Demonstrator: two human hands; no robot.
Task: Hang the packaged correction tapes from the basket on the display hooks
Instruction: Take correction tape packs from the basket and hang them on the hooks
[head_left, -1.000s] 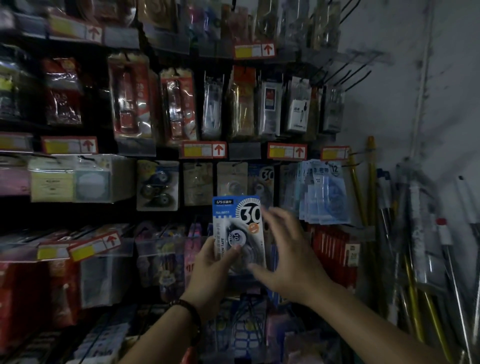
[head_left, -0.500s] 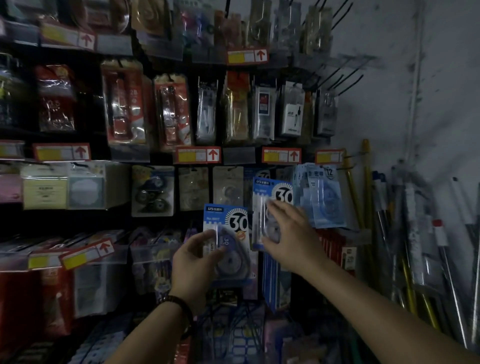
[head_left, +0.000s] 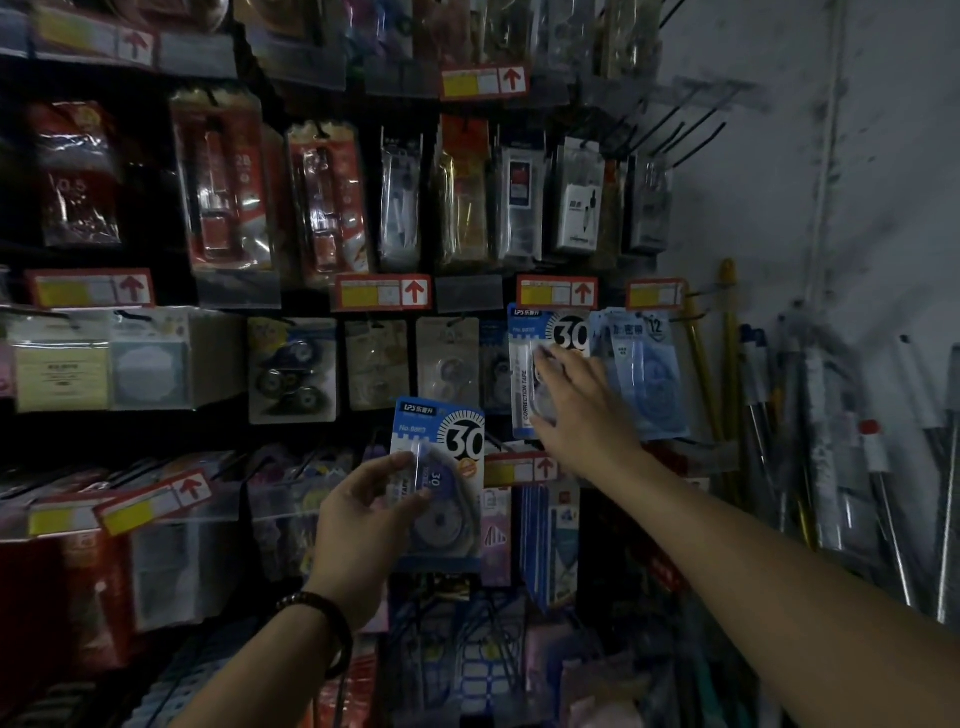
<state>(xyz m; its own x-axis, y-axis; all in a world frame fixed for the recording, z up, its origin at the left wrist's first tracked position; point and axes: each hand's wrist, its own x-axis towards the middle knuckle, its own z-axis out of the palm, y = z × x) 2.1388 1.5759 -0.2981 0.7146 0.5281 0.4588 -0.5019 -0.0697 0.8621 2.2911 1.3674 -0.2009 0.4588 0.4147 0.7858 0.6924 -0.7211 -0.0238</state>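
My left hand (head_left: 366, 512) grips a blue correction tape pack (head_left: 441, 478) marked "30", held upright in front of the lower shelves. My right hand (head_left: 582, 405) reaches up and right and holds a second "30" correction tape pack (head_left: 545, 338) against the display, just under a red and yellow price tag (head_left: 557, 292). That pack's top sits at hook height; the hook itself is hidden. Light blue packs marked "12" (head_left: 647, 374) hang directly to its right. The basket is out of view.
Rows of hanging stationery packs fill the dark display wall (head_left: 311, 208). Several bare black hooks (head_left: 680, 124) stick out at the upper right. Long poles and rods (head_left: 810, 441) lean against the grey wall on the right.
My right hand took one pack from the stack in my left hand and carried it up and right to the display row. My left hand stayed low with the other pack.
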